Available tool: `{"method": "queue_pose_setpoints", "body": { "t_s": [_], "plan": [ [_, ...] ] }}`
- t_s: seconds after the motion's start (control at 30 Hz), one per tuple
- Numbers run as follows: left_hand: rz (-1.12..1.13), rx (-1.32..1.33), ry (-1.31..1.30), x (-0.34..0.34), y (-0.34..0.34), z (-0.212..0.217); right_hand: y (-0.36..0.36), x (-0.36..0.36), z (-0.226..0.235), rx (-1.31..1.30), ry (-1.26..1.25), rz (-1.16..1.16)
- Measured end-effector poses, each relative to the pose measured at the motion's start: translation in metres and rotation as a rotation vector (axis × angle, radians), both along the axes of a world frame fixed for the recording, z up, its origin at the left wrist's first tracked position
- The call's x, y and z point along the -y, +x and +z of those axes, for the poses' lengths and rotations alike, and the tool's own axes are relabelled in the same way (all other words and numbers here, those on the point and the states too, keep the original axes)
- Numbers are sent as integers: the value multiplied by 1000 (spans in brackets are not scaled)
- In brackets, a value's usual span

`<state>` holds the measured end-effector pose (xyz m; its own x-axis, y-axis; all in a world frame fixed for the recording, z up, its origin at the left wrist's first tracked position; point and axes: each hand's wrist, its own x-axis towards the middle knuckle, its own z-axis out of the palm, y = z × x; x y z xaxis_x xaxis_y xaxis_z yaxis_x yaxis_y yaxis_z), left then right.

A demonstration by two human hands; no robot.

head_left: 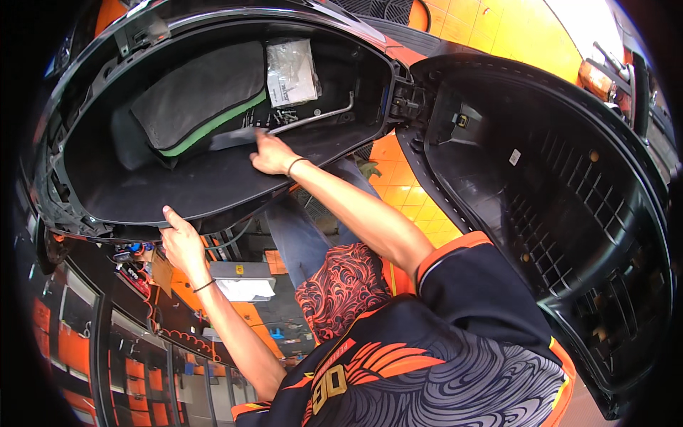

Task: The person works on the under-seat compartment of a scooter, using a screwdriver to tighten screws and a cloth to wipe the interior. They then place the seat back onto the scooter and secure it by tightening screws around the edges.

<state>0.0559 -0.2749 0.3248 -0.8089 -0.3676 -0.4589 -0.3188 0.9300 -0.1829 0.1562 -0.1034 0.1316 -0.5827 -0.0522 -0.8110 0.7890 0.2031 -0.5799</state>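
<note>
My right hand (272,154) reaches into a deep black under-seat storage bin (213,186) of a scooter. Its fingers are closed at the end of a thin, flat grey piece (238,138), smeared and of a kind I cannot make out. Just beyond the fingertips lies a bent metal rod (320,116). My left hand (183,243) grips the bin's near rim, thumb on top. In the bin are a dark grey pad with a green edge (203,92), a clear plastic packet with white paper (290,75), and several small screws (284,117).
The hinged black seat (526,178) stands opened out to the right, underside showing. Below the near rim are a grey box with white paper (242,285) and a red coiled hose (185,334). Orange tiled floor (469,21) shows behind.
</note>
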Motion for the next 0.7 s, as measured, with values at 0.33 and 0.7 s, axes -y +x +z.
{"method": "queue_pose_setpoints", "body": {
  "t_s": [0.33, 0.7],
  "plan": [
    [-30, -11, 9, 7, 2, -7, 41, -76, 13, -94, 272, 144],
    [6, -15, -18, -1, -1, -3, 67, -151, 41, -169, 799, -424]
  ]
}}
